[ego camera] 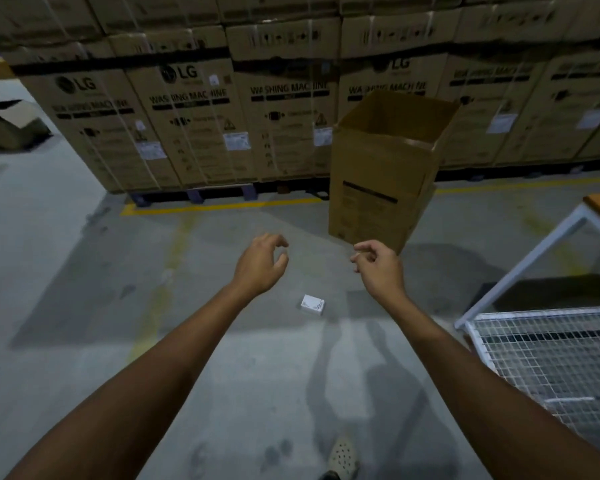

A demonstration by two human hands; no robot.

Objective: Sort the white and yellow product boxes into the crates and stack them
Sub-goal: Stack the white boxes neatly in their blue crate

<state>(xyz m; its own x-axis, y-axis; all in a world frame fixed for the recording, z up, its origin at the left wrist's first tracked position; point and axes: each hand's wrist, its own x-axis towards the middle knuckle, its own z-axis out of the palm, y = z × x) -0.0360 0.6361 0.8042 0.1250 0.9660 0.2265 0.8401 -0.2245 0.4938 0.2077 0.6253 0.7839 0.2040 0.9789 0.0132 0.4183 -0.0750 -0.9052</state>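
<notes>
- Ahead on the concrete floor (84, 271), a tall cardboard carton (378, 174) stands open-topped, its contents hidden.
- White box (313, 304) lies on the floor, apart from both hands.
- Left hand (262, 263) and right hand (378, 265): fingers loosely curled, holding nothing.
- Stacked washing-machine cartons (194, 116) behind; wire-mesh cart (551, 358) at right.

just one small white product box (313, 304) lying flat on the grey concrete floor; slightly skewed, closed, some tiny print on top

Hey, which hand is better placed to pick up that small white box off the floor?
Left, narrowly. The left hand and right hand are both empty; the white box lies on the floor between them, slightly nearer the left.
</notes>
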